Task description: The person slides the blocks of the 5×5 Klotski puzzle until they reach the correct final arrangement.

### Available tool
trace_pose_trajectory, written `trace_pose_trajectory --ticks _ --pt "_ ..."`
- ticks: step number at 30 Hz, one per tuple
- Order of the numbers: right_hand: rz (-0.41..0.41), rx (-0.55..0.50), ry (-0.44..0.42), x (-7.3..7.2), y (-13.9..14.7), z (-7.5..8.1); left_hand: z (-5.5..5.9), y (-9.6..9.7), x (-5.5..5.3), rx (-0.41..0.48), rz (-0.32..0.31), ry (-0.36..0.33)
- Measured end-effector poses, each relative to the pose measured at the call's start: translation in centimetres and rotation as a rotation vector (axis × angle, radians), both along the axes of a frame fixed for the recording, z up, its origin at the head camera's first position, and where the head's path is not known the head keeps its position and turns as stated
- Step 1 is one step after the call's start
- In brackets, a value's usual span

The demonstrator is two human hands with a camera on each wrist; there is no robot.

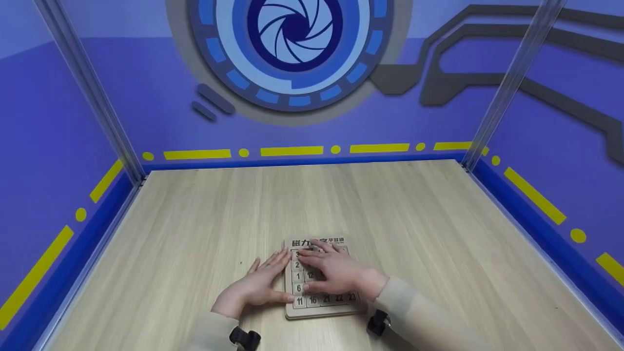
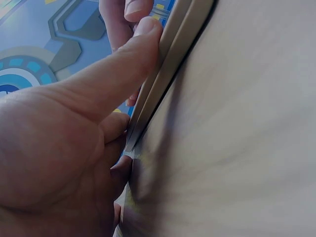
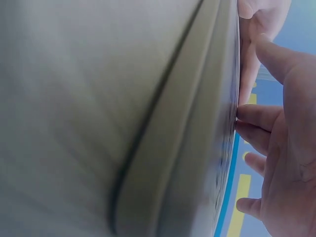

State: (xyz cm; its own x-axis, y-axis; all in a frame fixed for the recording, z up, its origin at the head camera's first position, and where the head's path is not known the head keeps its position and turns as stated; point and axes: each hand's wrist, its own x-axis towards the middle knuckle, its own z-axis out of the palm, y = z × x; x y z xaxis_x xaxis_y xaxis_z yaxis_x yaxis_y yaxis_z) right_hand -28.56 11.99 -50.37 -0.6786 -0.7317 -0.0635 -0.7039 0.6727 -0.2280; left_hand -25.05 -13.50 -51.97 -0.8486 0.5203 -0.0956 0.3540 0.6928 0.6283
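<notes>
A wooden number sliding puzzle [image 1: 325, 311] with dark printed characters along its top lies flat on the table. My left hand [image 1: 258, 287] rests along its left side, fingers extended towards the far corner and thumb at the edge by the 11 tile [image 1: 300, 301]. In the left wrist view, that thumb [image 2: 133, 57] lies against the upper layer of the puzzle's side [image 2: 165, 64]. My right hand [image 1: 341, 273] spreads over the number tiles and hides many of them. From the right wrist, its fingertips [image 3: 244, 112] show right at the puzzle's top face.
The light wood table [image 1: 204, 209] extends beyond the puzzle on every side. Blue panels [image 1: 273, 131] with yellow dashes rise at the back and both sides, with metal posts [image 1: 97, 97] at the corners. Black bands [image 1: 245, 338] sit on both wrists.
</notes>
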Motion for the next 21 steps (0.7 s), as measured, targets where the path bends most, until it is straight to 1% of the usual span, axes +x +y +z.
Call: trace_pose_trajectory --ticks 6,13,17,21 --pt "-0.019 -0.027 0.006 -0.2 1.1 0.0 0.1 0.0 0.0 -0.002 0.007 -0.009" --pt "-0.024 -0.049 0.009 -0.4 2.4 -0.4 0.0 0.1 0.0 -0.003 0.010 -0.012" --pt "-0.031 -0.048 0.001 -0.3 2.5 -0.2 0.0 0.1 -0.1 -0.003 0.009 -0.011" --pt "-0.021 -0.054 0.001 0.3 2.0 0.1 0.0 0.1 -0.1 0.000 0.008 -0.012"
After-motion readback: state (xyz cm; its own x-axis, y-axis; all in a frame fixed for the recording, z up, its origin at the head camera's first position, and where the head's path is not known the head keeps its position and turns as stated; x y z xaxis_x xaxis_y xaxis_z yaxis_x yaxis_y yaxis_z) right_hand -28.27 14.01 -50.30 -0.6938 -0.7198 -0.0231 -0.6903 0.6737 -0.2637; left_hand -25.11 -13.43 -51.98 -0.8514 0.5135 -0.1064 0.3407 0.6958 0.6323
